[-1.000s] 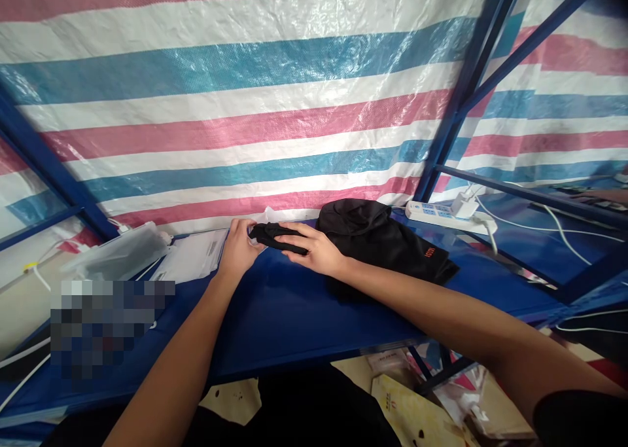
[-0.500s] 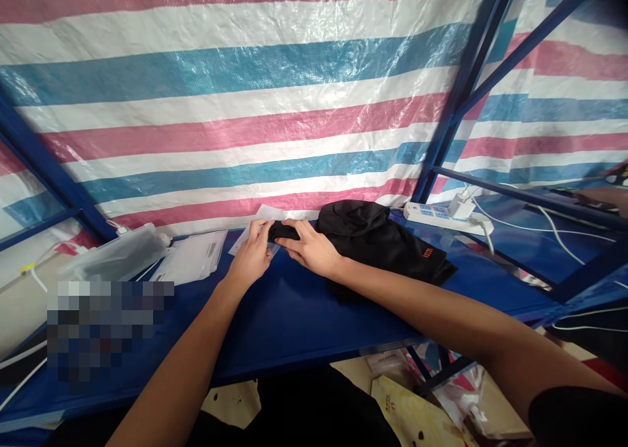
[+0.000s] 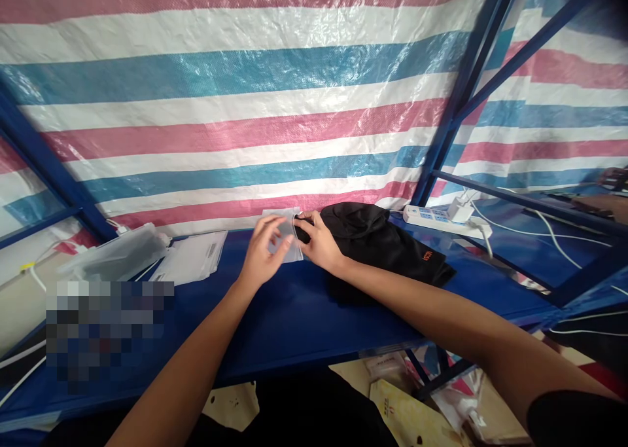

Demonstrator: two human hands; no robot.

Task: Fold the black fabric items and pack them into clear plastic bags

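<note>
My right hand (image 3: 321, 247) is closed around a small dark bundle (image 3: 302, 230), which looks like folded black cloth. A clear plastic bag (image 3: 292, 251) lies beneath and beside that bundle, its edge close to my right fingertips. Over the bag's left part, my left hand (image 3: 265, 250) has its thumb and fingers curved and apart, with nothing visible between them. Whether its fingertips touch the plastic, I cannot tell. A crumpled black garment (image 3: 392, 244) with small orange lettering lies just right of my right hand.
Flat white packets (image 3: 189, 257) and a translucent plastic bag (image 3: 125, 250) lie left on the blue tabletop (image 3: 289, 322). A power strip (image 3: 444, 221) with plugs and cables stands right, near the blue frame post (image 3: 451, 113). Striped sheeting (image 3: 245, 107) hangs behind.
The dark bundle has shifted right and now lies in my right hand alone. My left hand has let go of it and moved right, over the clear bag, which shows more.
</note>
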